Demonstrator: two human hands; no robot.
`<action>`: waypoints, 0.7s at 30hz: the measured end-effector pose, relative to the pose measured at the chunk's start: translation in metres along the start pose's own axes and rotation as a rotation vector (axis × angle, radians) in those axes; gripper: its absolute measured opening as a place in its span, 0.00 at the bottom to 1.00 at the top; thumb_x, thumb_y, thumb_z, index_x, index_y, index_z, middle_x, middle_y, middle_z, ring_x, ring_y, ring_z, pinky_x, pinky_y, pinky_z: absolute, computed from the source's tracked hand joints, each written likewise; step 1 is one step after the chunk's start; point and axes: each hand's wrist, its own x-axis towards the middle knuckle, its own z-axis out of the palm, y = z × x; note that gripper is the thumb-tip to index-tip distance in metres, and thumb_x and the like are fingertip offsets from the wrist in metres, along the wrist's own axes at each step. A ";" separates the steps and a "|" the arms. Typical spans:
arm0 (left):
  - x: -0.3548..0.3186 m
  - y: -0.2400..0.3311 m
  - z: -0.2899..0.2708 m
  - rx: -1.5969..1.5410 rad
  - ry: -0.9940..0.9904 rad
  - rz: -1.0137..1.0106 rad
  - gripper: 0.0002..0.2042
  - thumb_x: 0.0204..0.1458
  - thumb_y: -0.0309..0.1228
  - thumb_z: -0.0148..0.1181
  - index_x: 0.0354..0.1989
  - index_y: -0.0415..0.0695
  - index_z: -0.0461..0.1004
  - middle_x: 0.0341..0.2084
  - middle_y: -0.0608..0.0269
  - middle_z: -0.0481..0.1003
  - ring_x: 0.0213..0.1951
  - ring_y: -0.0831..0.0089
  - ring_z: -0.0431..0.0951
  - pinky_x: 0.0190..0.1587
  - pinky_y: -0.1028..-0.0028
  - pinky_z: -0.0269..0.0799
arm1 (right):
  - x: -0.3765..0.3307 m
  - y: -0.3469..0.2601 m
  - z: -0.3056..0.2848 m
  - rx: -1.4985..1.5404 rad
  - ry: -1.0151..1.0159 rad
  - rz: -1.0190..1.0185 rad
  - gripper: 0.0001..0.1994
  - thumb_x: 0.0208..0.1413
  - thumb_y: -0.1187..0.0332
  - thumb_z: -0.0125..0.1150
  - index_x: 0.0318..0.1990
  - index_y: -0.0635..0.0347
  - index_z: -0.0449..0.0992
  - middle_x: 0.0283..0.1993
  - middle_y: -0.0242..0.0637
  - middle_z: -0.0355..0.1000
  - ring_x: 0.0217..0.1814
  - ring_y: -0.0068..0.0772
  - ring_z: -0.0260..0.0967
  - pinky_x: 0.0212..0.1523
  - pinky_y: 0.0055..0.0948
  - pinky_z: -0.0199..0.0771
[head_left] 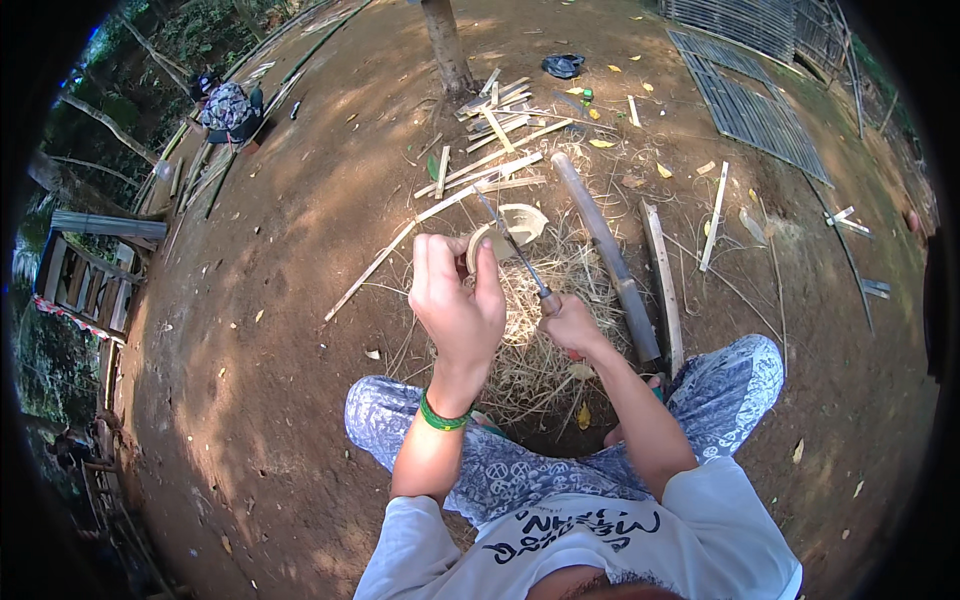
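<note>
Gripping a curved bamboo strip, the left hand risks a slip from the right hand's clenched knife at 3 o'clock.

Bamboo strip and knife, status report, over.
Left hand shut on curled bamboo strip. Right hand shut on knife, blade laid against the strip. Shavings pile underneath, bamboo pole alongside; nothing blocking.

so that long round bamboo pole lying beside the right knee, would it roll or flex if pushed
The bamboo pole looks round and smooth, so it would probably roll sideways on the bare dirt if nudged. It seems thick and straight, so likely stiff rather than bendy. The split slat lying close alongside might stop it rolling that way.
</note>
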 end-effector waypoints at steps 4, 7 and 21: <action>0.005 -0.004 -0.005 -0.007 -0.018 0.029 0.08 0.52 0.19 0.65 0.31 0.35 0.69 0.24 0.55 0.66 0.21 0.63 0.68 0.25 0.67 0.65 | 0.006 0.002 -0.038 0.448 -0.459 0.176 0.13 0.50 0.81 0.59 0.27 0.52 0.62 0.18 0.23 0.59 0.15 0.18 0.55 0.15 0.25 0.50; 0.010 -0.019 -0.001 -0.043 0.032 0.028 0.08 0.53 0.19 0.65 0.32 0.35 0.69 0.24 0.54 0.67 0.22 0.63 0.69 0.25 0.67 0.65 | 0.019 0.009 -0.053 0.700 -0.697 0.298 0.13 0.53 0.81 0.60 0.30 0.52 0.62 0.18 0.22 0.57 0.15 0.17 0.52 0.15 0.24 0.51; 0.036 -0.025 -0.006 -0.074 0.000 -0.080 0.09 0.54 0.20 0.65 0.31 0.34 0.68 0.26 0.58 0.70 0.24 0.72 0.74 0.25 0.73 0.71 | 0.115 0.103 0.037 -0.249 0.061 0.244 0.14 0.53 0.65 0.61 0.40 0.68 0.79 0.38 0.56 0.78 0.43 0.52 0.79 0.45 0.44 0.74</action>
